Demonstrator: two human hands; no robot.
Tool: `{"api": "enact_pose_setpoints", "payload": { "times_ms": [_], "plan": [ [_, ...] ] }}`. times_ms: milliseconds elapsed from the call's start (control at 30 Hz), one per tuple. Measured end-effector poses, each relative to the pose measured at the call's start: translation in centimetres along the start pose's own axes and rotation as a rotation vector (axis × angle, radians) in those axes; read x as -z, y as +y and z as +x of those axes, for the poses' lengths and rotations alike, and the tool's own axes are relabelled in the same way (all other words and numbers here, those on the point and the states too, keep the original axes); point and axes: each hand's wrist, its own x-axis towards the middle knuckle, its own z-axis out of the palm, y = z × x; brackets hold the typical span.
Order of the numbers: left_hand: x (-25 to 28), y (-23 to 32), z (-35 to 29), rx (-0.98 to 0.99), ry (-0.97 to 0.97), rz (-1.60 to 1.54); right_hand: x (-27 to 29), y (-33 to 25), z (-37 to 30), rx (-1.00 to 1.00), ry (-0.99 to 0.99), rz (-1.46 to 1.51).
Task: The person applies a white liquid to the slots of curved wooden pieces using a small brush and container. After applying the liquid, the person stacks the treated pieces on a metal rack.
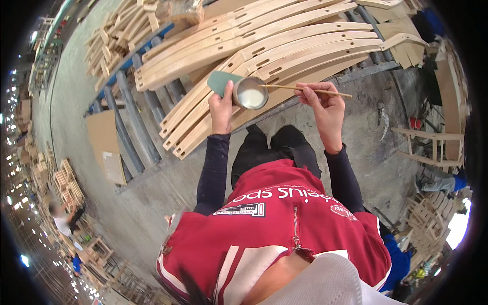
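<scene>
- The cup (248, 83) is in the left hand (221, 109), thumb against its side; it looks light and stiff, best gripped round the wall and kept level, since the white liquid (252, 97) could slop.
- The right hand (325, 109), right of the cup, pinches a thin wooden stick (284, 87), tip at the cup's mouth; likely light, rigid, snappable.
- A flat green piece (222, 80), round-cornered, juts left of the cup.
- Beyond the cup lie smooth, curved, slotted pale wooden slats (305, 50) over round grey rollers (136, 119).
</scene>
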Motion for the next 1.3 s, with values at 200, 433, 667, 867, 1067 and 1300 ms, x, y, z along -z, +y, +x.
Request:
{"api": "enact_pose_setpoints", "payload": {
  "times_ms": [200,433,667,867,1067,1300],
  "plan": [
    [-0.5,0.7,2.4,-0.139,0.025,0.155,-0.9,1.4,3.2,0.022,-0.086,-0.158],
    [-0.4,1.0,4.4,-0.168,0.027,0.218,-2.5,2.6,5.6,0.029,-0.125,-0.380],
    [-0.7,1.7,5.0,-0.149,-0.030,0.295,-2.4,4.2,6.5,0.097,-0.209,-0.559],
    [-0.3,0.1,5.5,-0.130,0.002,0.262,-1.4,6.3,6.6,-0.211,-0.226,-0.214],
    [-0.3,-1.4,5.0,-0.040,0.029,0.199,-0.6,7.0,6.8,-0.407,-0.121,-0.014],
    [-1.1,-3.4,3.9,0.008,0.031,0.098,2.0,8.7,6.9,-0.490,-0.107,0.020]
  ]
}}
